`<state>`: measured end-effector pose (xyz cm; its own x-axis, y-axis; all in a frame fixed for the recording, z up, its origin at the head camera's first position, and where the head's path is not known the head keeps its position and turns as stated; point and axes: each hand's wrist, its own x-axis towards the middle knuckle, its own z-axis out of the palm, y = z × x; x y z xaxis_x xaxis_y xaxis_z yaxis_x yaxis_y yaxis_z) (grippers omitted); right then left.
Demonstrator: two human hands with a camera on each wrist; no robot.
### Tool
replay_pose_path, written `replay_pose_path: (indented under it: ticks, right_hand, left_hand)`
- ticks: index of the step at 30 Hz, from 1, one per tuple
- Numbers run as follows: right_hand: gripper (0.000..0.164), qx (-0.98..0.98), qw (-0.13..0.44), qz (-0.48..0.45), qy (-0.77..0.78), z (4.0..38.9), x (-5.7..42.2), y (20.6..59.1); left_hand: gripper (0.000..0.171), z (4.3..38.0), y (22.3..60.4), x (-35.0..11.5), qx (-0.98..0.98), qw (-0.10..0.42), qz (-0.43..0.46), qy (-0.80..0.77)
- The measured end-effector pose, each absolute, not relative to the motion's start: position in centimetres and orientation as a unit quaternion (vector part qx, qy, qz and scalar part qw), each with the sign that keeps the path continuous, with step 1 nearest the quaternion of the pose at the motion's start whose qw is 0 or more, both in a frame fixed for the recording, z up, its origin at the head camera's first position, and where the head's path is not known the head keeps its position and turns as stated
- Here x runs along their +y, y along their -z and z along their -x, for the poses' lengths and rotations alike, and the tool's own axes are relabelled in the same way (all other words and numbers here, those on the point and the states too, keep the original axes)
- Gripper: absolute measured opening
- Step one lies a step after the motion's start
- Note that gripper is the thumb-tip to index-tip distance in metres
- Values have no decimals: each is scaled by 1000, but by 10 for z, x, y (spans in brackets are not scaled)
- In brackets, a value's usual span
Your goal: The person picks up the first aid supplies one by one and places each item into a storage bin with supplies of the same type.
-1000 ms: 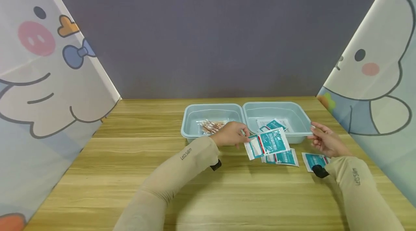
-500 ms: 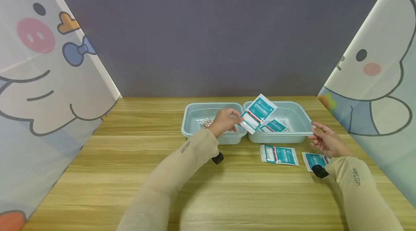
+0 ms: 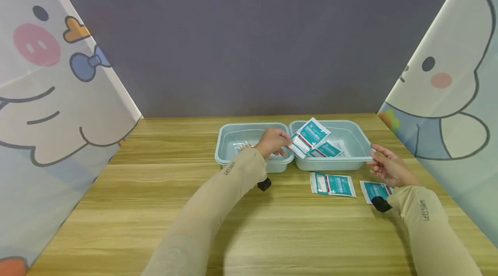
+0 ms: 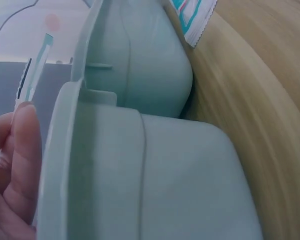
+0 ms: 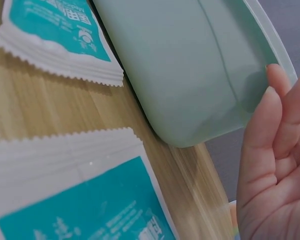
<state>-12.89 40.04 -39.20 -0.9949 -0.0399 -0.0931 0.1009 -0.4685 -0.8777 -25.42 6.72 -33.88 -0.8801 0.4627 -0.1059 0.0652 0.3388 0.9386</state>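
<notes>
My left hand (image 3: 272, 141) pinches a teal-and-white sealed sachet (image 3: 311, 134) by its lower left corner, tilted over the left part of the right-hand pale green tub (image 3: 330, 164). Seen edge-on, that sachet (image 4: 36, 67) stands up from the thumb and fingers in the left wrist view. Similar sachets (image 3: 328, 150) lie inside the tub, partly covered by the held one. My right hand (image 3: 391, 170) grips the tub's right rim near its front corner, thumb and fingertips at the edge in the right wrist view (image 5: 270, 165).
A second pale green tub (image 3: 233, 132) adjoins on the left, with bundled cotton swabs (image 3: 244, 146) partly behind my left hand. Two more sachets lie on the wooden table (image 3: 128, 207): one sachet (image 3: 333, 184) before the right tub, another sachet (image 3: 374, 190) by my right wrist. A grey panel (image 3: 256, 42) stands behind.
My left hand has lifted the sachet from in front of the tub up over it, turning it, then lowered it slightly. The right hand stays at the rim.
</notes>
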Motion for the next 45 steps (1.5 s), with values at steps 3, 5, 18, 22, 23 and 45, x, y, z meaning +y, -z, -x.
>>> replay_pose_path:
  ticks: [3, 5, 18, 22, 23, 45]
  right_hand:
    - [26, 511, 44, -26, 858, 127, 400, 393]
    - [27, 510, 45, -20, 859, 127, 400, 393]
    - [30, 498, 33, -11, 866, 129, 399, 392]
    - [28, 498, 30, -18, 867, 129, 398, 393]
    - [28, 500, 30, -19, 865, 129, 398, 393]
    - [25, 489, 31, 21, 872, 130, 398, 398]
  left_hand:
    - [8, 254, 341, 71, 804, 187, -163, -541]
    - [9, 253, 340, 73, 806, 188, -160, -538]
    - [12, 252, 336, 89, 820, 175, -157, -523]
    - [15, 252, 334, 92, 824, 165, -158, -519]
    - [16, 252, 334, 92, 826, 164, -157, -516]
    - [24, 253, 339, 104, 842, 177, -168, -480]
